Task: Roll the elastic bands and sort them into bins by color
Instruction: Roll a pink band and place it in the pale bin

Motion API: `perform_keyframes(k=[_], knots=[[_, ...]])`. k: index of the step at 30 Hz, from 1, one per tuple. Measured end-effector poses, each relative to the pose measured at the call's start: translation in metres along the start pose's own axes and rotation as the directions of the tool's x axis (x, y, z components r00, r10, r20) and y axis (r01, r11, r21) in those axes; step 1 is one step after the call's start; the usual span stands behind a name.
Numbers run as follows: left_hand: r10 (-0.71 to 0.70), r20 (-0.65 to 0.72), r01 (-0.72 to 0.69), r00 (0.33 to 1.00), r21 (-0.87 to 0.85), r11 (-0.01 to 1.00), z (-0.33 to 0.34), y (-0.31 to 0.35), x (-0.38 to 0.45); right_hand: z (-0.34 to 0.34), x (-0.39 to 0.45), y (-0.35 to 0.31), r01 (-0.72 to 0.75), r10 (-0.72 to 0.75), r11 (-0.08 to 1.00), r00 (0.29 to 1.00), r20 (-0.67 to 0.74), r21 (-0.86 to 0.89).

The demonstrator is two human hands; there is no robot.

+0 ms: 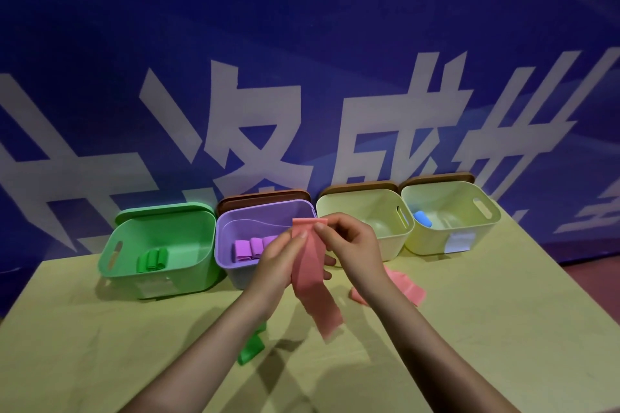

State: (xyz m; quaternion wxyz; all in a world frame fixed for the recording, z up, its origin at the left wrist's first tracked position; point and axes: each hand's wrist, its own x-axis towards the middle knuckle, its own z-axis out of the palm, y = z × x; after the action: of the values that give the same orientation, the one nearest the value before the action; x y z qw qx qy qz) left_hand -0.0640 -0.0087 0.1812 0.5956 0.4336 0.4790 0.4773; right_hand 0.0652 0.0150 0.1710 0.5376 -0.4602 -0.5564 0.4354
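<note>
A pink elastic band [310, 275] hangs in the air above the table, pinched near its top end by my left hand [280, 260] and my right hand [352, 245]. Its loose tail dangles toward the tabletop. Another pink band [402, 285] lies on the table behind my right wrist. A green band [251, 347] lies flat under my left forearm. Behind stand four bins: a green bin [201, 265] with green rolls [152, 260], a purple bin [231, 265] with purple rolls [250, 248], a pale yellow bin [396, 238], and another pale yellow bin [469, 238] holding a blue roll [422, 219].
The bins sit in a row along the far edge of the yellow-green table [486, 329], against a blue banner wall with large white characters. Brown lids [265, 196] lean behind some bins. The table's right edge drops to a reddish floor [597, 285].
</note>
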Motion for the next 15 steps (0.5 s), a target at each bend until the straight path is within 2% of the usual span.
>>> perform_keyframes(k=[8, 15], knots=[[-0.026, 0.006, 0.026, 1.0, 0.086, 0.996, 0.02, -0.02, -0.004, -0.021, -0.008, 0.011, -0.023, 0.027, 0.999, 0.995, -0.099, 0.039], [-0.062, -0.102, 0.066, 0.993, 0.034, 0.997, 0.044, -0.026, 0.001, -0.047, -0.023, 0.01, 0.048, -0.049, 0.999, 0.997, -0.051, -0.024]])
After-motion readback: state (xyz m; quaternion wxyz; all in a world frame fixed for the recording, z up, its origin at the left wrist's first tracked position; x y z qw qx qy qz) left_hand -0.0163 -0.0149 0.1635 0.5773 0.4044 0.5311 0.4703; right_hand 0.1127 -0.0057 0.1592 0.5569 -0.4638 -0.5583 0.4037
